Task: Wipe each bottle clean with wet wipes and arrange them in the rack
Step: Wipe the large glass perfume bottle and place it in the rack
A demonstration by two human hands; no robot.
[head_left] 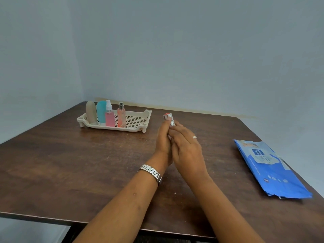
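The left hand (164, 140) pinches the silver bottle (169, 118) steady while the right hand (187, 149) curls its fingers round its body, apparently wiping it before the rack (122, 129)

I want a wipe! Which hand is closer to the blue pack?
Right. The right hand is left of the wipes pack, apart from it; the left hand sits farther left.
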